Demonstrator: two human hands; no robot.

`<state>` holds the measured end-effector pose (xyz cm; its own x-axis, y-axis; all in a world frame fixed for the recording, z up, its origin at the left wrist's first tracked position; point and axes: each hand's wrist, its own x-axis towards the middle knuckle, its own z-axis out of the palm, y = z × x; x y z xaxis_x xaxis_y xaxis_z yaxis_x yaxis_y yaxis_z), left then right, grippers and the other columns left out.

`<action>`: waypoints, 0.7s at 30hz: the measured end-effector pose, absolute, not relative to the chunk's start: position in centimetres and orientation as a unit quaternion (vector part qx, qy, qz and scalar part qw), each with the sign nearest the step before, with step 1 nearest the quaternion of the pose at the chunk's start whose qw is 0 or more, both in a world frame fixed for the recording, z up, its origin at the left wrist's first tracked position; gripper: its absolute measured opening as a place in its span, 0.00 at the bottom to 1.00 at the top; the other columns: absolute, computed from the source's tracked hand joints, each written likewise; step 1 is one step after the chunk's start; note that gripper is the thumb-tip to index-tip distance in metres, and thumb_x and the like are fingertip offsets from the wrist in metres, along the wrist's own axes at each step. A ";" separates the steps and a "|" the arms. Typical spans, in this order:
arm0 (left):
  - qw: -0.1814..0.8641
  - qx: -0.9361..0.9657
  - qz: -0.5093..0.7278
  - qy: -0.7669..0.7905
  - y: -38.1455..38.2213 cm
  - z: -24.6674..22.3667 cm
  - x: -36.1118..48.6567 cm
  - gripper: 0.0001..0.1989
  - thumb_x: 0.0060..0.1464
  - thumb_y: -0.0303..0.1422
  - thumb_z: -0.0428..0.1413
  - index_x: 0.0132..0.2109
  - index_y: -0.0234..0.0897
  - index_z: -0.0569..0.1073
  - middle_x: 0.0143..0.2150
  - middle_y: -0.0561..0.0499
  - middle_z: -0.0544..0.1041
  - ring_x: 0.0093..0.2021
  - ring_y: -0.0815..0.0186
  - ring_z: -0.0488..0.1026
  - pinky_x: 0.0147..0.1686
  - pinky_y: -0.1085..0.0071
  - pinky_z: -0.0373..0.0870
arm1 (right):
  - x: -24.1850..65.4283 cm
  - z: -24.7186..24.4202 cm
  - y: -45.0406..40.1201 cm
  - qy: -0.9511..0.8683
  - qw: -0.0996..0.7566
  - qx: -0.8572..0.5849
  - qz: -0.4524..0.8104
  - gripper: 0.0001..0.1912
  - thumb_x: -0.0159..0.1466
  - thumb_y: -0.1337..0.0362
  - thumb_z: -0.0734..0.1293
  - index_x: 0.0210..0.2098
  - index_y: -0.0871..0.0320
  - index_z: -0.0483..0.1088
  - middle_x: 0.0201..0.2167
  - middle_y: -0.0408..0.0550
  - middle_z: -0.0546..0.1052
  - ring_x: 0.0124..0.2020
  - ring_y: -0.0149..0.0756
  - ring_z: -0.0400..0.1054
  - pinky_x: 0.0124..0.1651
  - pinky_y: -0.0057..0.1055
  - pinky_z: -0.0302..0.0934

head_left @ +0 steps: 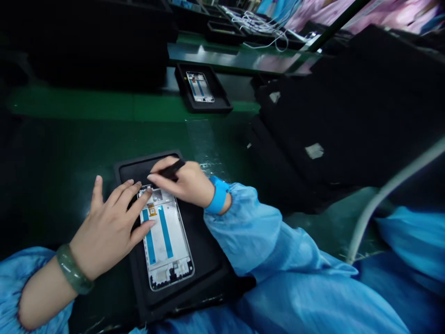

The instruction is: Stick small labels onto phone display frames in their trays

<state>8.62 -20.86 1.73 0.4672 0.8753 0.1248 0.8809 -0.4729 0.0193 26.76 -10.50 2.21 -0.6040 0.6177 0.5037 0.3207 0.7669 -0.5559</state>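
A silver phone frame [172, 222] with two blue strips and a small orange flex piece lies in a black foam tray [205, 260] before me. My left hand [116, 218] rests over its upper left side, fingers spread, thumb and fingertips on or just above the frame. Closed around a dark, slim tool [173, 170] is my right hand [187, 183], at the top end of the frame. The tool's tip is hidden by the fingers, so its exact kind does not show.
Farther back, a second phone frame [200, 87] sits in another black tray [222, 104]. Large stacked black trays [347, 106] rise at the right, near a pale curved tube [382, 199]. White cables [255, 23] lie at the back; people in pink and blue clothing are beyond.
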 end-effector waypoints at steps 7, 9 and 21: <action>0.013 -0.850 -0.070 -0.522 -20.9 1.6 8.7 0.24 0.59 0.45 0.45 0.57 0.39 0.64 0.55 0.40 0.68 0.57 0.51 0.62 0.57 0.35 0.41 | 29.3 1.8 -7.5 -0.922 0.215 -0.319 0.049 0.14 0.64 0.69 0.60 0.50 0.61 0.66 0.49 0.53 0.70 0.48 0.42 0.59 0.52 0.41 0.58; 0.016 -0.848 -0.074 -0.524 -21.0 1.5 8.8 0.23 0.59 0.44 0.45 0.57 0.39 0.65 0.55 0.40 0.68 0.57 0.51 0.62 0.57 0.35 0.40 | 28.9 1.0 -7.1 -0.936 0.137 -0.322 0.039 0.19 0.64 0.71 0.60 0.54 0.62 0.64 0.48 0.53 0.70 0.47 0.43 0.59 0.50 0.41 0.58; 0.147 -0.770 -0.149 -0.602 -19.6 2.9 7.1 0.26 0.58 0.40 0.48 0.60 0.32 0.60 0.58 0.37 0.65 0.63 0.50 0.54 0.60 0.39 0.37 | 25.7 1.5 2.8 -0.805 0.042 -0.591 0.023 0.18 0.68 0.64 0.54 0.47 0.70 0.67 0.46 0.67 0.69 0.51 0.51 0.61 0.50 0.42 0.57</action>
<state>7.08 -19.62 2.88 0.2305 0.8842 0.4064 0.9717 -0.2312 -0.0481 25.72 2.84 1.54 -0.2979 0.9537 0.0412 0.9499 0.3004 -0.0863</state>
